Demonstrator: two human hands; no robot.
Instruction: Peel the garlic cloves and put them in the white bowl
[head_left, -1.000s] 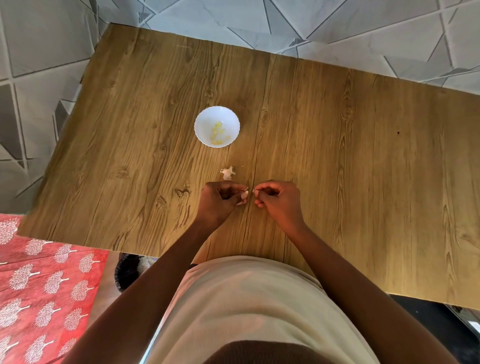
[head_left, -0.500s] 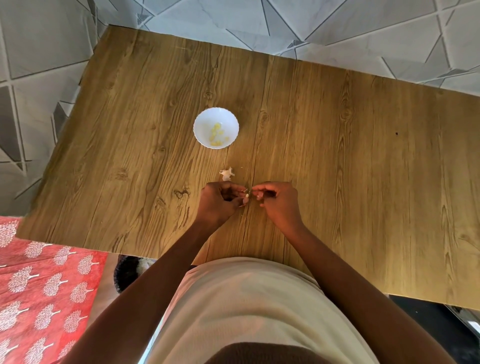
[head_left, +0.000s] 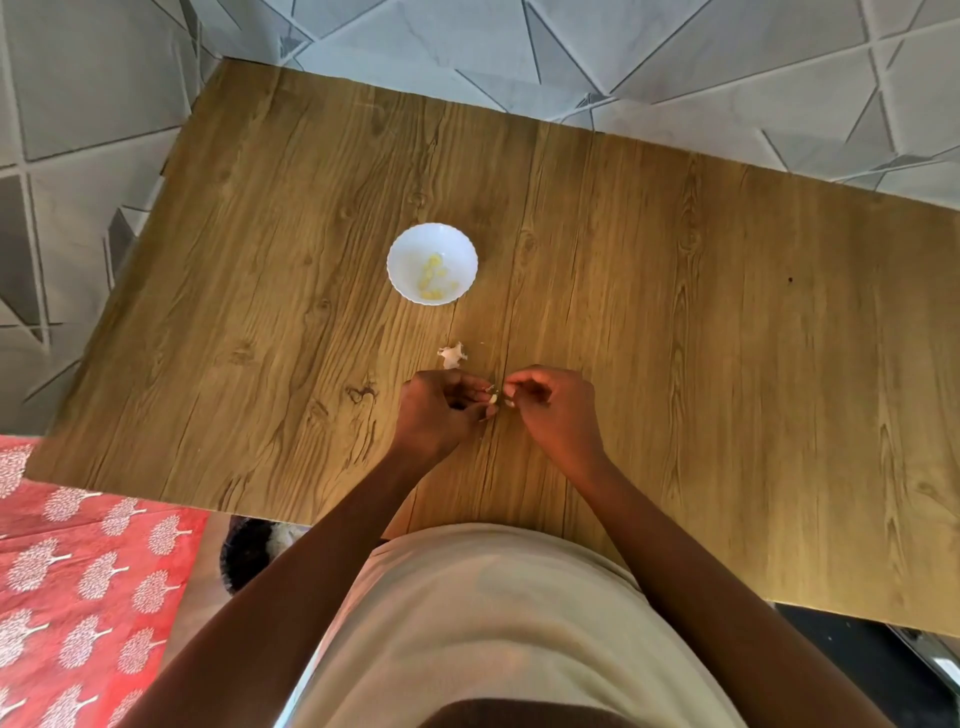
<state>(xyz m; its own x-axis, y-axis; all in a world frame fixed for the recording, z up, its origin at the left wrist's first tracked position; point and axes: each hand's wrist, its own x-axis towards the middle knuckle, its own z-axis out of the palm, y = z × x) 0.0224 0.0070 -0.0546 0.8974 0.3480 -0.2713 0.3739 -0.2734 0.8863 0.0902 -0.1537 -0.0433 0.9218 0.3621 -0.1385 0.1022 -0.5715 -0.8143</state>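
At centre frame, the left hand (head_left: 441, 410) pinches a partly peeled garlic clove (head_left: 492, 399) while the right hand (head_left: 553, 408) pinches at its skin, a scrap of peel (head_left: 453, 356) just above them, and farther up the white bowl (head_left: 402, 260) already holds several peeled cloves (head_left: 434, 278), so the work looks well underway.

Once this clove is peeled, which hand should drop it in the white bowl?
Probably the left hand. It grips the garlic clove while the right hand picks at it, and the white bowl sits ahead and to the left, on that hand's side.
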